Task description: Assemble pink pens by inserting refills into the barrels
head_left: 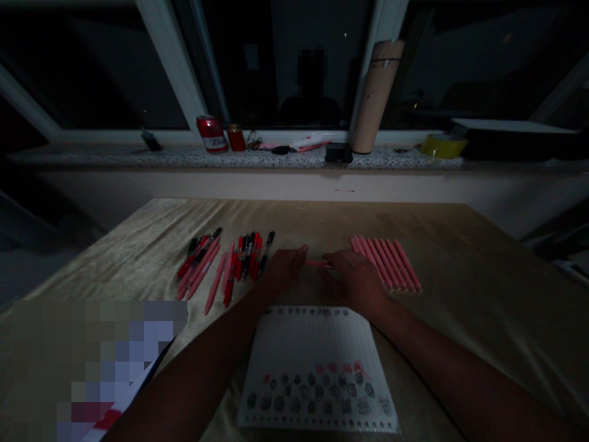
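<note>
A pink pen (316,263) spans the gap between my two hands above the table. One end meets the closed fingers of my left hand (286,269). At the other end, the fingertips of my right hand (353,275) pinch it. Just right of that hand lies a neat row of several pink pens (391,264), side by side. Left of my left hand, red and black pens (246,255) lie loosely grouped, with more pink pens (202,270) farther left. Below my hands sits a spiral notebook (317,344) with lined paper and black and red scribbled marks.
A cloth-covered table (437,344) carries everything. Behind it, the window sill (285,161) holds a red can (212,134), a smaller red tin (236,137), a tall cardboard tube (377,98) and yellow tape (444,146). A blurred-out patch covers the lower left.
</note>
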Motion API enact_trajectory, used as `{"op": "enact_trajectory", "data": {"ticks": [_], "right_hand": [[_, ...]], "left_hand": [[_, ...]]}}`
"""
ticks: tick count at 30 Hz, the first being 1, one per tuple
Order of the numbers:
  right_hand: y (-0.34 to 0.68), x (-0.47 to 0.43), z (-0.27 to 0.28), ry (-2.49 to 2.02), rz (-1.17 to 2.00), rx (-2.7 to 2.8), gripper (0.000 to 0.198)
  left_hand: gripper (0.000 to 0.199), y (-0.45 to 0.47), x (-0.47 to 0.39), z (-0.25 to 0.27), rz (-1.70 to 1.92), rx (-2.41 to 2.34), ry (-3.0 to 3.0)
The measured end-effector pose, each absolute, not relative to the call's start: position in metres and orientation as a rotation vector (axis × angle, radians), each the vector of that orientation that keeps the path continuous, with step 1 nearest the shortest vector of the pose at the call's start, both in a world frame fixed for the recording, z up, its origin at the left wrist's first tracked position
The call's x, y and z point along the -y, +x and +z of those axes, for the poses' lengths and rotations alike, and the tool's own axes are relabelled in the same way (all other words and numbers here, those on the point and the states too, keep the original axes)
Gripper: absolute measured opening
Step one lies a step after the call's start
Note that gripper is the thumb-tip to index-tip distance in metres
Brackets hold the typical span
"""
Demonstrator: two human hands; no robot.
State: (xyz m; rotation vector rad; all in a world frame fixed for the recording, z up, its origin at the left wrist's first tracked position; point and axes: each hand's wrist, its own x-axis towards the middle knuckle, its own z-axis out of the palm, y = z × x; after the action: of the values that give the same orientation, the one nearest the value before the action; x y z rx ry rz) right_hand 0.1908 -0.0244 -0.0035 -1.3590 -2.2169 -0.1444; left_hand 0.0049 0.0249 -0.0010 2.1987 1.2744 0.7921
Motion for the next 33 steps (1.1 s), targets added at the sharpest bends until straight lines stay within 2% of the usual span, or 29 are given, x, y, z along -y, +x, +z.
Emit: {"op": "enact_trajectory", "data": {"ticks": [13,21,28,33], "right_hand": [[0.1919,0.0206,-0.0095,-1.339,-0.173,2.199,0.014],[0.1912,0.0232,-0.0053,-1.367,-0.113,2.219,0.021],[0.1911,0.0226,-0.0064,-1.351,-0.13,2.238,0.018],[0.1904,0.0224,-0.0058,-1.365,-0.131,2.21,0.02]], "left_hand": [[0.061,0.0044,-0.0277,-0.0072,0.805,-1.321,2.281],[0.059,0.0043,-0.0276,-0.0054,0.834,-1.264,2.245],[0.052,0.0034,-0.0258,-0.0035,0.895,-1.198,2.13],[0.038,0.0015,-0.0254,-0.0051,0.928,-1.088,1.977]]}}
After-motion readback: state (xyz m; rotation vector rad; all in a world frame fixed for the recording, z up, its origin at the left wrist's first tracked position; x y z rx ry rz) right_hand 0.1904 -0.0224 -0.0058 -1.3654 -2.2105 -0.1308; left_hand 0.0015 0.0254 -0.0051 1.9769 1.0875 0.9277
